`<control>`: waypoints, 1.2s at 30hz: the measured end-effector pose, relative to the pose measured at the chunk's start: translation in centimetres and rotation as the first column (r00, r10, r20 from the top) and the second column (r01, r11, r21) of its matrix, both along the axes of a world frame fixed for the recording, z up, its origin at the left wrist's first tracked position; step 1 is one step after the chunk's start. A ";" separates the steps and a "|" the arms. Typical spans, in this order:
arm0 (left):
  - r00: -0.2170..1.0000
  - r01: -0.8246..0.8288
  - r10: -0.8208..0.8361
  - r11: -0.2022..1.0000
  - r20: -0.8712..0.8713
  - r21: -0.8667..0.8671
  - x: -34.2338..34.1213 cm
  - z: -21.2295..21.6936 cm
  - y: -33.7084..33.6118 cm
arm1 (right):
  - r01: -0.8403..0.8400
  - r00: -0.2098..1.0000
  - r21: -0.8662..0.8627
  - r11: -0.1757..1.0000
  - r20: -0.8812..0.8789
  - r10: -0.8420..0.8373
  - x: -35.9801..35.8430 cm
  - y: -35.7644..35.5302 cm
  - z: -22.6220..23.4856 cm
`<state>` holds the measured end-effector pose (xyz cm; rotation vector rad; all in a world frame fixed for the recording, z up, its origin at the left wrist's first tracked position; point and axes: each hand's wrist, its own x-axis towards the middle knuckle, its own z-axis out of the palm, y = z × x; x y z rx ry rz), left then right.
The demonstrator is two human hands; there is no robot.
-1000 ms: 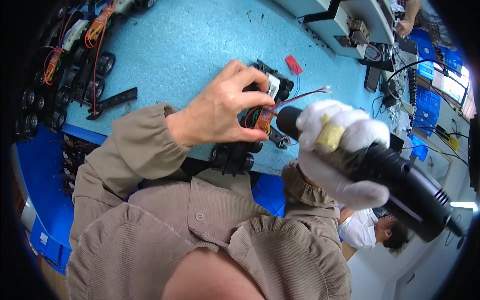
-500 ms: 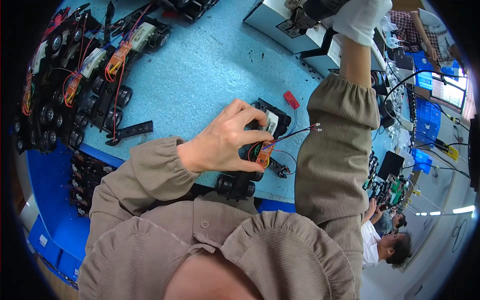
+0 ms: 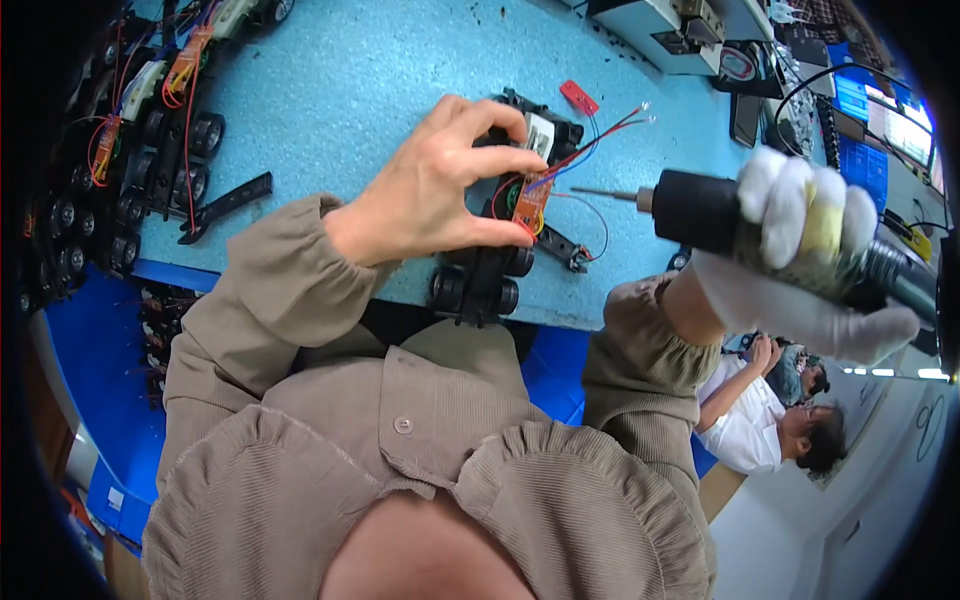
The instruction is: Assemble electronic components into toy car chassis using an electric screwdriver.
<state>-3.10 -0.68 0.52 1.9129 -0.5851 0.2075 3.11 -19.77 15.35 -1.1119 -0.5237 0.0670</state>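
Got my bare left hand on an orange circuit board, thumb and forefinger set at its two ends, so those fingers are pinching it. The board sits on a black wheeled chassis lying on the blue surface, close to the edge nearest me, just beside a whitish block on the same chassis. Red and blue wires fan out to my right, and a flat red piece lies just past the chassis.

My right hand is in a white glove, fingers wrapped tight around a black electric screwdriver, yellow tape on one finger. The thin bit points left at the board; looks like a small gap there.

Off to the left there's a loose black bar and a bunch of similar chassis with boards and red wires.
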 end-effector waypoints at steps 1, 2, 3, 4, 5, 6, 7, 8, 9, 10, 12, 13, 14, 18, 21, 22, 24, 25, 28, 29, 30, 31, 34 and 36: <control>1.000 0.000 0.000 1.000 -0.019 -0.002 -0.1 0.1 0.0 | 0.009 1.000 -0.018 1.000 -0.012 -0.009 -0.7 -0.6 -0.3; 0.999 -0.003 0.003 1.000 -0.037 -0.003 -0.3 0.3 0.1 | 0.014 1.000 -0.035 0.999 -0.022 -0.015 -1.1 -0.9 -0.4; 0.999 -0.005 0.004 1.000 -0.038 -0.005 0.2 0.4 0.1 | 0.015 1.000 -0.031 0.999 -0.010 -0.015 -0.8 -0.9 -0.6; 1.000 -0.007 0.007 1.000 -0.024 0.000 0.3 0.4 0.1 | 0.030 0.999 0.016 0.999 0.019 -0.030 -0.3 -0.8 -0.7; 1.000 -0.007 0.006 1.000 -0.021 -0.006 0.2 0.3 0.0 | 0.039 0.998 0.066 0.997 0.052 -0.043 0.5 -0.6 -0.9; 1.000 -0.007 0.007 1.000 -0.018 -0.012 0.0 0.2 -0.2 | 0.044 0.995 0.117 0.992 0.085 -0.054 1.4 -0.1 -1.0; 1.000 -0.009 0.009 1.000 -0.015 -0.018 0.1 0.2 -0.2 | 0.031 0.993 0.126 0.992 0.105 -0.044 2.5 0.5 -0.7; 1.000 -0.019 0.019 1.000 -0.003 -0.011 0.0 0.1 -0.2 | 0.043 0.999 0.249 0.968 -0.037 -0.035 3.6 1.7 -0.1; 1.000 -0.016 0.016 1.000 -0.012 -0.005 -0.1 0.2 0.0 | 0.068 0.984 0.365 0.929 -0.178 -0.002 4.8 3.4 1.1; 1.000 -0.012 0.012 1.000 -0.023 -0.002 -0.2 0.3 0.1 | 0.110 0.948 0.464 0.879 -0.314 0.047 6.1 5.0 2.3; 0.999 -0.029 0.029 1.000 -0.032 0.005 -0.3 0.4 0.4 | 0.230 0.812 0.614 0.755 -0.549 0.199 8.7 8.2 4.1; 0.999 -0.020 0.020 1.000 -0.041 0.008 -0.3 0.6 0.4 | 0.311 0.717 0.655 0.689 -0.638 0.283 9.9 8.9 4.3; 0.999 -0.011 0.011 1.000 -0.052 0.011 -0.2 0.6 0.3 | 0.303 0.716 0.656 0.692 -0.635 0.288 11.1 9.3 4.1; 0.996 -0.005 0.002 1.000 -0.095 -0.024 -0.1 0.6 0.3 | -0.039 0.523 0.646 0.762 -0.637 0.567 16.2 10.7 1.6; 0.993 -0.005 0.000 0.999 -0.119 -0.041 0.2 0.7 0.3 | 0.014 0.992 -0.167 0.986 0.125 0.007 18.6 11.7 -0.7; 0.993 -0.002 -0.002 0.999 -0.120 -0.039 0.3 0.8 0.4 | 0.011 0.993 -0.168 0.986 0.117 0.009 19.0 11.7 -1.0; 0.992 -0.004 -0.001 0.999 -0.125 -0.040 0.4 0.8 0.5 | -0.011 0.989 -0.160 0.987 0.143 0.034 19.4 11.8 -1.0; 0.993 -0.002 -0.003 0.999 -0.121 -0.038 0.4 0.8 0.5 | -0.020 0.987 -0.156 0.988 0.157 0.045 19.5 11.8 -1.1; 0.994 0.004 -0.008 0.999 -0.112 -0.035 0.4 0.7 0.6 | -0.057 0.975 -0.149 0.987 0.205 0.087 19.9 11.4 -1.4; 0.993 0.006 -0.010 0.999 -0.116 -0.036 0.4 0.7 0.5 | -0.074 0.967 -0.144 0.987 0.233 0.106 20.0 11.3 -1.5; 0.993 0.008 -0.012 0.999 -0.120 -0.037 0.4 0.8 0.5 | -0.074 0.967 -0.146 0.987 0.231 0.107 20.3 11.3 -1.5; 0.992 0.010 -0.014 0.999 -0.123 -0.037 0.4 0.8 0.5 | -0.179 0.938 -0.147 0.973 0.274 0.214 20.7 11.4 -1.4; 0.991 -0.003 -0.002 0.999 -0.136 -0.035 0.3 0.9 0.4 | -0.377 0.840 -0.165 0.912 0.353 0.411 20.8 12.0 -0.8; 0.990 -0.007 0.002 0.999 -0.144 -0.034 0.3 0.9 0.3 | -0.328 0.929 -0.060 0.943 0.162 0.333 20.1 11.8 -0.2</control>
